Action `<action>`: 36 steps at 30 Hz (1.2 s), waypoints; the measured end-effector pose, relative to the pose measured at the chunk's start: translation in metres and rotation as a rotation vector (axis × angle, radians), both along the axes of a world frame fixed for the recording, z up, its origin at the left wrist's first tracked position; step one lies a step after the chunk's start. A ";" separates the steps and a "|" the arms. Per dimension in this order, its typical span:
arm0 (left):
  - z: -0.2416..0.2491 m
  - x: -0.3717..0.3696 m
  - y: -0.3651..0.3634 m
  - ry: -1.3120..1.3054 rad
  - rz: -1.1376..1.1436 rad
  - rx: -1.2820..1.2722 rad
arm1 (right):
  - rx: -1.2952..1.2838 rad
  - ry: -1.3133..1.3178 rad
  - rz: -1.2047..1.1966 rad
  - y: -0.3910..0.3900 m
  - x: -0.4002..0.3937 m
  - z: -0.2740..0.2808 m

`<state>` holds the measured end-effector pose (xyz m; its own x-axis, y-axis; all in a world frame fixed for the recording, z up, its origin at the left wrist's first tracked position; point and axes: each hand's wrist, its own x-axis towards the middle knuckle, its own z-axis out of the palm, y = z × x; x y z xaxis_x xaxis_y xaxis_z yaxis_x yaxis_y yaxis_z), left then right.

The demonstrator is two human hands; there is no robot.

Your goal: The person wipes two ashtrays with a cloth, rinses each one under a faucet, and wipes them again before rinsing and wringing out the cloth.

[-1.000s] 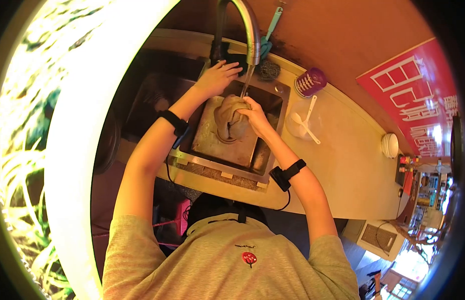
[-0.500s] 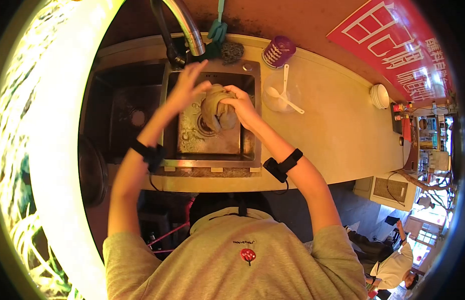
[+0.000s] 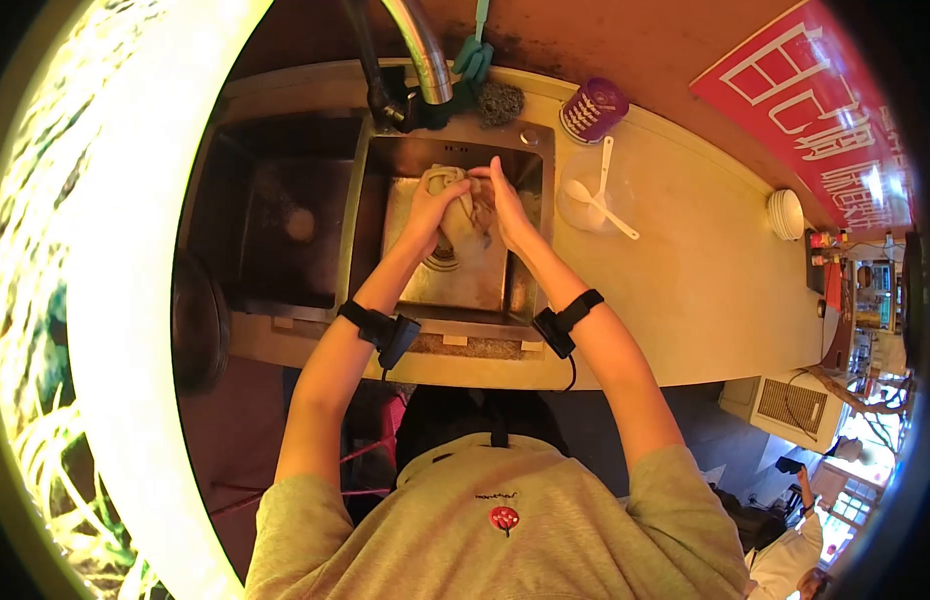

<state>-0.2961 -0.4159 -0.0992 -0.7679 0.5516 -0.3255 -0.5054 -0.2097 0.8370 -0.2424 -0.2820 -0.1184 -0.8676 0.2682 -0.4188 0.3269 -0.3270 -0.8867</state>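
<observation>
A wet, bunched greyish-beige cloth (image 3: 466, 226) is held over the right basin of the metal sink (image 3: 531, 285). My left hand (image 3: 430, 215) is closed around its left side, with the thumb across the top. On the other side my right hand (image 3: 509, 208) stands close against the cloth, fingers stretched out and palm turned toward it. The lower end of the cloth hangs near the drain (image 3: 442, 258). The faucet (image 3: 432, 72) arches above the back edge of the sink.
The left basin (image 3: 265, 260) is beside my left arm. Behind the sink are a teal brush (image 3: 473, 60), a scouring pad (image 3: 501, 102) and a purple tub (image 3: 595, 108). Right of it stands a clear bowl (image 3: 583, 218) with white spoons (image 3: 607, 165). Stacked bowls (image 3: 785, 214) sit farther right.
My left hand has come down from near the faucet and taken hold of the cloth. My right hand has opened from its grip and stays beside it. The view has shifted slightly.
</observation>
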 end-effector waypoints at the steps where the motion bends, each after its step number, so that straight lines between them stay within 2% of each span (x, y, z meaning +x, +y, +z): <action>1: 0.004 0.001 -0.002 -0.075 -0.005 0.059 | -0.159 -0.060 0.016 -0.002 0.004 -0.007; 2: 0.006 -0.001 -0.003 -0.150 -0.010 0.117 | -0.318 -0.116 0.033 -0.003 0.005 -0.014; 3: 0.005 -0.003 -0.003 -0.129 -0.020 0.082 | -0.298 -0.068 0.045 -0.004 0.005 -0.037; 6: 0.003 -0.010 -0.005 -0.069 -0.043 -0.013 | -0.456 -0.056 0.154 -0.007 0.010 -0.057; 8: -0.001 -0.018 -0.005 -0.033 -0.049 -0.067 | -0.447 -0.013 0.277 -0.013 0.015 -0.033; 11: -0.013 -0.022 -0.002 0.418 -0.010 -0.078 | -0.419 -0.049 0.414 -0.015 0.012 -0.007; 12: -0.012 -0.025 -0.005 0.435 -0.137 -0.077 | -0.408 -0.078 0.448 -0.015 0.012 -0.003; 14: -0.009 -0.034 -0.009 0.466 -0.389 -0.064 | -0.319 -0.096 0.512 -0.019 0.011 0.002; 17: -0.009 -0.031 -0.004 0.512 -0.510 -0.190 | -0.177 -0.091 0.575 -0.022 0.011 -0.001; 20: -0.037 -0.036 0.000 0.551 -0.559 -0.315 | -0.076 -0.131 0.627 -0.023 0.012 0.007; 21: -0.037 -0.033 0.001 0.581 -0.535 -0.354 | -0.050 -0.156 0.645 -0.023 0.013 0.010; 24: -0.041 -0.025 0.007 0.675 -0.481 -0.470 | 0.070 -0.008 0.535 -0.027 0.014 -0.011; 27: -0.052 -0.027 0.014 0.753 -0.443 -0.626 | 0.106 -0.014 0.553 -0.029 0.007 -0.033; 29: -0.049 -0.023 0.018 0.765 -0.383 -0.776 | 0.374 -0.050 0.480 -0.033 0.008 -0.035; 33: -0.030 -0.013 0.020 0.683 -0.186 -0.832 | 0.832 -0.172 0.381 -0.045 0.010 -0.024; 36: -0.017 -0.010 0.021 0.638 -0.096 -0.922 | 1.015 -0.157 0.322 -0.053 0.013 -0.005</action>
<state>-0.3059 -0.3951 -0.1165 -0.9070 0.3692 -0.2025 0.0900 0.6398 0.7633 -0.2297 -0.3348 -0.1237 -0.9155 0.3219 -0.2414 0.3998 0.6598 -0.6363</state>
